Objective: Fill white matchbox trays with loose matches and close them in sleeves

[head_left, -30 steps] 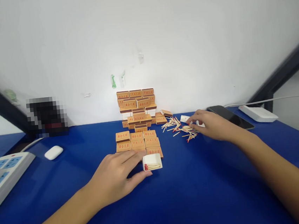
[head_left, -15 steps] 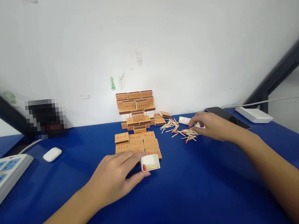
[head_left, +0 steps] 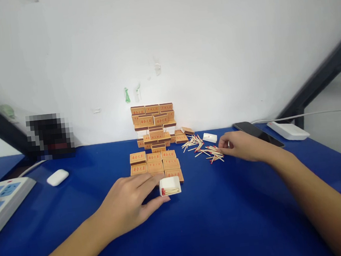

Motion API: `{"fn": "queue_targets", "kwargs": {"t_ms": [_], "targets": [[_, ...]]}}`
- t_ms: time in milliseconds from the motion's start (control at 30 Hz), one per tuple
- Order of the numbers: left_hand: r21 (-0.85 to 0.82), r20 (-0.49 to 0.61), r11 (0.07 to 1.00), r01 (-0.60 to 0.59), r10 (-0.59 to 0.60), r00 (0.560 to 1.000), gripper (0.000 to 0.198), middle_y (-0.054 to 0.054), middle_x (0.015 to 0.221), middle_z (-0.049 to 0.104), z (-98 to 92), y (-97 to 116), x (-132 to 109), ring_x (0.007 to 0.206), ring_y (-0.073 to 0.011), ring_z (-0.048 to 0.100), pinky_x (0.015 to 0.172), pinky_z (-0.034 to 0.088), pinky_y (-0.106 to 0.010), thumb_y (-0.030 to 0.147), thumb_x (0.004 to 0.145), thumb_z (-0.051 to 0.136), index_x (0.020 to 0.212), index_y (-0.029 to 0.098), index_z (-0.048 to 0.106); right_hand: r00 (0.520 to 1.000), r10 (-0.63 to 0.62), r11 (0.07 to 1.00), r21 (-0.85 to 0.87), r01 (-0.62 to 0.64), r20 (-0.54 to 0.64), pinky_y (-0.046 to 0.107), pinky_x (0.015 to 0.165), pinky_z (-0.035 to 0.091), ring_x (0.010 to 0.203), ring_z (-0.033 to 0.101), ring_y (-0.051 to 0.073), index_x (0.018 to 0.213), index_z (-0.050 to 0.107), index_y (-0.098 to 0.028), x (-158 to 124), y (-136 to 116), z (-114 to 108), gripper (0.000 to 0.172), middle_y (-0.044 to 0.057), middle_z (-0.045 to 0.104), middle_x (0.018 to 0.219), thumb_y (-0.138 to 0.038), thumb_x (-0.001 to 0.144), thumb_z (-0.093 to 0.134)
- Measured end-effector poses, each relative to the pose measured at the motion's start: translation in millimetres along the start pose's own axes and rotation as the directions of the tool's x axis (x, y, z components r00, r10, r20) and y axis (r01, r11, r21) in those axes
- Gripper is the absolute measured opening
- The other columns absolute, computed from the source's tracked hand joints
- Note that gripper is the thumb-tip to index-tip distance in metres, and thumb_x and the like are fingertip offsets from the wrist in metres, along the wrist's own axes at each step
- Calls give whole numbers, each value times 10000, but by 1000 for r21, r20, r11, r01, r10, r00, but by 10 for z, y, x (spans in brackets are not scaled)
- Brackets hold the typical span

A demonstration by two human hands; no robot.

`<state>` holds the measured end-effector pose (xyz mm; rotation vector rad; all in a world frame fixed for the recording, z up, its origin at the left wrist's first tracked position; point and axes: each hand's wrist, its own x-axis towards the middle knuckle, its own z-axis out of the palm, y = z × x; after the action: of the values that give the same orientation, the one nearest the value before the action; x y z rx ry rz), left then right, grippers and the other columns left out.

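Between the fingers and thumb of my left hand (head_left: 135, 200) is a small white inner tray of a matchbox (head_left: 170, 185), tilted toward me, with several red-headed matches lying in its lower part. My right hand (head_left: 238, 147) is at the right edge of a pile of loose matches (head_left: 213, 154), thumb and fingertips pinched at a match there; how many sticks they grip is hidden. Another heap of matches (head_left: 193, 142) lies just to the left. Behind it sits a second white tray (head_left: 210, 137) with a little red showing in it.
Closed orange matchboxes (head_left: 155, 167) lie in rows beyond my left hand. A stacked matchbox structure (head_left: 153, 123) stands against the wall. A phone (head_left: 258, 134) and a white box (head_left: 288, 130) lie at right; a white earbud case (head_left: 57, 177) and a power strip (head_left: 11, 199) at left.
My right hand has drawn slightly right and down from the white tray, which now shows more fully. My left hand keeps its hold on the other tray. The view has shifted slightly.
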<state>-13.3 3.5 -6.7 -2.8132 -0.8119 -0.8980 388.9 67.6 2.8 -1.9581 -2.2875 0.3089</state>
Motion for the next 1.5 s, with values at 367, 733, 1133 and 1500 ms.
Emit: {"fn": "queue_targets", "kwargs": {"t_ms": [367,733,1133,1500], "targets": [[-2,18,1000,-1,1,1000,328,-55,1064,822,18,-14,-15,838,-227,808,639,608,-328,401,1035,667,1288,192,677,999,17,998,60,-20,50,327,627,483,682,661,198,779,686,-213,-47,-18,-69,137,63,747,784,-279,872,609],[-29,43,999,43,-42,998,347,-52,1019,814,16,2,-18,788,-221,791,593,572,-321,396,1022,686,1298,186,685,986,-126,973,178,145,-111,303,616,464,667,615,175,846,696,-220,-125,-245,-147,240,49,719,764,-419,939,599],[-158,102,970,185,-170,980,348,11,929,777,39,17,-13,689,-163,699,607,522,-286,378,974,756,1292,241,718,849,-482,870,-3,493,-216,317,683,483,779,673,190,986,682,-224,-453,-1002,26,133,42,739,903,-226,1013,552],[-176,84,969,174,-162,983,321,0,899,763,44,54,15,707,-172,701,604,524,-286,378,975,754,1258,228,729,765,-551,750,205,629,-334,283,679,494,720,620,138,984,713,-203,-590,-1362,162,103,9,686,832,-170,1005,618]]}}
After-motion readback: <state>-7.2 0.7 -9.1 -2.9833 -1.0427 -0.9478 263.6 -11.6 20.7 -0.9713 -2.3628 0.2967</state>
